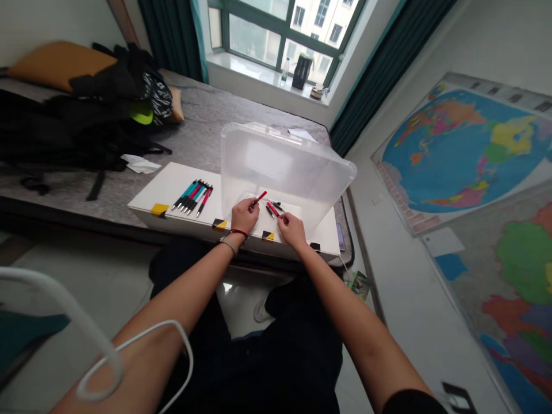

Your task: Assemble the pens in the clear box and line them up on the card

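My left hand (245, 216) is closed on a red pen barrel (259, 197), which slants up and to the right from the fingers. To its right, my right hand (293, 229) has its thumb and fingers pinched together low over the board; whatever is between them is too small to make out. Just beyond those fingertips lie red and black pen parts (271, 209). Several pens (192, 196) in teal, red, black and white lie side by side on the left of the white board (168, 178). A translucent plastic bin (280, 167) stands on its side behind both hands.
Yellow-black tape pieces (160, 210) mark the board's front edge. The board rests on a grey mattress (202, 109), with black bags (86, 121) and crumpled tissue (140, 164) at left. A wall with maps (470, 144) rises at right. A white cable (181, 339) loops near my left forearm.
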Tool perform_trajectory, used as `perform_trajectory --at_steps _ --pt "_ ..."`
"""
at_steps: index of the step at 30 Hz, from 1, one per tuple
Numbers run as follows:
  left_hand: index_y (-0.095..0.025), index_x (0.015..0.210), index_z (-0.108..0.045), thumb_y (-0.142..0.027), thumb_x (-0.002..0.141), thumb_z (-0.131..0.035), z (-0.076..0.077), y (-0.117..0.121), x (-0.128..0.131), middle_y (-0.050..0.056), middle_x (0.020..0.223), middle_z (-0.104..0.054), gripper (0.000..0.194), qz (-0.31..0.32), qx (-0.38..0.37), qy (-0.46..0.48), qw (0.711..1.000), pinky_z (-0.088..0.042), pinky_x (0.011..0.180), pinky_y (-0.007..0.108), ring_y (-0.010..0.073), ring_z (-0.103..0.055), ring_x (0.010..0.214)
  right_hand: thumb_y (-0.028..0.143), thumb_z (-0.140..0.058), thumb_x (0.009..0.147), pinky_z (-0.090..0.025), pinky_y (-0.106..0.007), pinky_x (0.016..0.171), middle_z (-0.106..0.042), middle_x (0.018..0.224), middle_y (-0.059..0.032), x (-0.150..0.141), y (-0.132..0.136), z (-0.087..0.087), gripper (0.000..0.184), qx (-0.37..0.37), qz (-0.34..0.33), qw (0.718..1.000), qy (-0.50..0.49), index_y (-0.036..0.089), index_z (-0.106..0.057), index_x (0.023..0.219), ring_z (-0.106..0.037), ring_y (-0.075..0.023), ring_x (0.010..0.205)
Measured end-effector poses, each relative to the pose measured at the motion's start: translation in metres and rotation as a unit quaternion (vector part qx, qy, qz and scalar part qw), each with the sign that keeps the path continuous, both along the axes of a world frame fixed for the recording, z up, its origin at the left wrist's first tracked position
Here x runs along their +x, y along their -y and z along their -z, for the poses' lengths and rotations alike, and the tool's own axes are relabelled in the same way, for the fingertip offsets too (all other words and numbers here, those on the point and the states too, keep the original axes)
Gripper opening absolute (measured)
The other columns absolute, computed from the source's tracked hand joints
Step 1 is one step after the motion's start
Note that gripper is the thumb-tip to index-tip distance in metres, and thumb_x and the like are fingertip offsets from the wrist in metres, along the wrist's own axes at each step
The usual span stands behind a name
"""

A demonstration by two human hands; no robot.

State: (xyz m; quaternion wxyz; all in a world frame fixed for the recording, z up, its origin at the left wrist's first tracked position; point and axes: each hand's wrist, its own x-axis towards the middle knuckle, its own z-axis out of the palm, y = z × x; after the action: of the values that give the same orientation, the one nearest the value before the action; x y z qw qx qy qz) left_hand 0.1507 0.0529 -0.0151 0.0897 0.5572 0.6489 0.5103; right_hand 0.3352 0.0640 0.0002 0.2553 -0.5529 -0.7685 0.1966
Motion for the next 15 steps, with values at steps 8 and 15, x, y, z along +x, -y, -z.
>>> perform_trajectory --at_steps 8,15 --pt "-0.015 0.1 -0.069 -0.031 0.083 -0.053 -0.0007 -0.0062 -0.001 0.004 0.074 -0.067 0.028 -0.01 -0.017 0.006 1.0 -0.047 0.068 0.026 0.0142 -0.058 0.062 0.03 -0.05 0.084 -0.038 -0.024 0.068 -0.065 0.074 0.0003 -0.0012 -0.004 0.0005 0.019 -0.02 0.024 1.0 -0.001 0.022 -0.066 0.088 -0.057 -0.0153 0.07" --pt "-0.017 0.099 -0.07 -0.033 0.083 -0.053 0.0 -0.0072 -0.0021 0.003 0.071 -0.066 0.029 -0.011 -0.038 0.01 0.999 -0.047 0.067 0.025 0.0138 -0.058 0.062 0.032 -0.049 0.085 -0.038 -0.025 0.068 -0.066 0.073 -0.0005 -0.0012 -0.0058 0.001 0.02 -0.026 0.019 0.999 0.002 0.022 -0.067 0.086 -0.057 -0.0163 0.07"
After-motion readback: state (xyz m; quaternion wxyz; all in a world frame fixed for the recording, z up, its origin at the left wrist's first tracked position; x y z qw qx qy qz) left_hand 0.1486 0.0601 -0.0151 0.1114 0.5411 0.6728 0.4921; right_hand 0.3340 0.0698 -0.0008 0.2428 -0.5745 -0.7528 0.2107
